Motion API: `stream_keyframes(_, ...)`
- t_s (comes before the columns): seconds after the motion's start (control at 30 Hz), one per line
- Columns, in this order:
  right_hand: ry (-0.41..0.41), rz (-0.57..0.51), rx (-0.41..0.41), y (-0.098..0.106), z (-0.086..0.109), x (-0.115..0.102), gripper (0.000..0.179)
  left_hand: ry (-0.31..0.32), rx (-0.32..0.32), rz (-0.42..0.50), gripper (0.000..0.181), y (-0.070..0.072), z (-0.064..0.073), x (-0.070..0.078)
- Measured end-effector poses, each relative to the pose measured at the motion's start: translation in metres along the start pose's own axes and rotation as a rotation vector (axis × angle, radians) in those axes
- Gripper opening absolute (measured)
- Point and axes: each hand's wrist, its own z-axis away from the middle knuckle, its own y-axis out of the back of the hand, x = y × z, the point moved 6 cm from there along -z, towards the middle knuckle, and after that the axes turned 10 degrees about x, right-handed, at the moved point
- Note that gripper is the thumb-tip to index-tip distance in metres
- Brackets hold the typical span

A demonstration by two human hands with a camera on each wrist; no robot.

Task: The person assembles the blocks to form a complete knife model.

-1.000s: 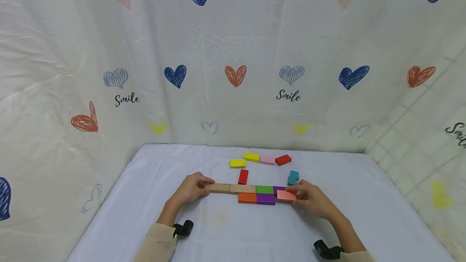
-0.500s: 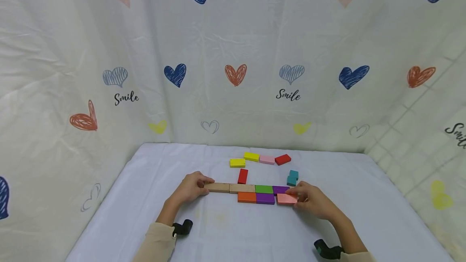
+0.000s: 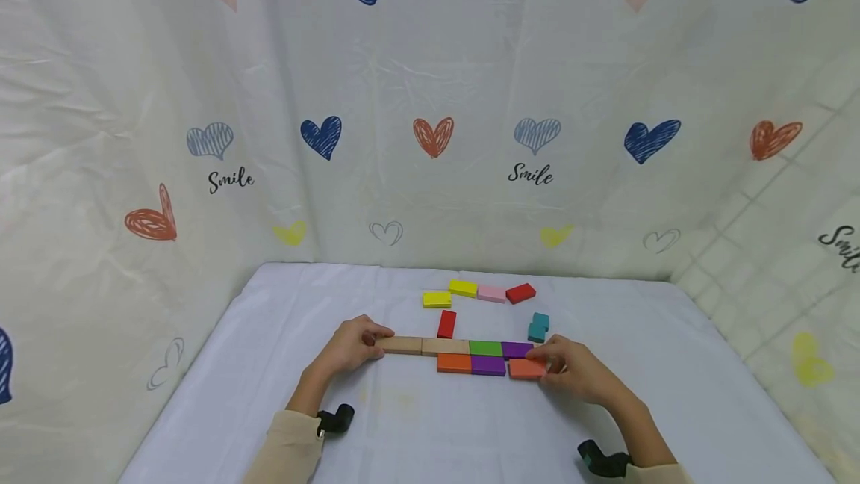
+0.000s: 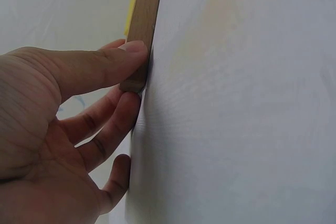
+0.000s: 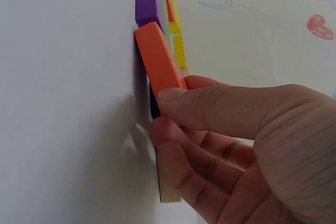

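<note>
A row of flat blocks runs across the white-covered table: two plain wooden blocks point(image 3: 403, 346), a green block point(image 3: 485, 349) and a purple block point(image 3: 516, 350). My left hand point(image 3: 349, 346) pinches the outer end of the leftmost wooden block point(image 4: 144, 19) between thumb and fingers. On the near side of the row lie an orange block point(image 3: 454, 363) and a second purple block point(image 3: 487, 366). My right hand point(image 3: 578, 368) pinches another orange block point(image 5: 156, 59), tilted, just right of that purple block. Behind its fingertips, a wooden block's end point(image 5: 169, 190) shows in the right wrist view.
Behind the row lie a red block point(image 3: 446, 324), two yellow blocks point(image 3: 437, 299), a pink block point(image 3: 491, 293) and another red block point(image 3: 520, 293). Two teal blocks point(image 3: 537, 327) sit near the right hand. A heart-patterned curtain point(image 3: 470, 193) hangs behind the table.
The orange block in my right hand has shifted slightly toward me and changed its tilt, its face now looking darker. My left hand keeps its pinch on the wooden block.
</note>
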Motion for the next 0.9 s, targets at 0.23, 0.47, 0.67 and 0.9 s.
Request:
stream_keyframes(0.23, -0.039, 0.011, 0.017, 0.0015, -0.0001, 0.0014, 0.030, 0.004, -0.003, 0.002, 0.033, 0.0005, -0.0001, 0.0001)
stream_keyframes(0.47, -0.024, 0.040, 0.024, 0.0009, 0.0007, 0.0048, 0.026, -0.005, -0.003, -0.006, 0.033, 0.0012, 0.0023, 0.0019)
stream_keyframes(0.67, -0.013, 0.043, 0.041, -0.0011, -0.0014, 0.0060, 0.025, -0.005, -0.001, 0.003, 0.033, 0.0008, 0.0013, 0.0020)
stream_keyframes(0.9, -0.023, 0.032, 0.050, -0.0049, -0.0024, 0.0033, 0.025, 0.000, -0.003, 0.006, 0.033, 0.0012, 0.0017, 0.0021)
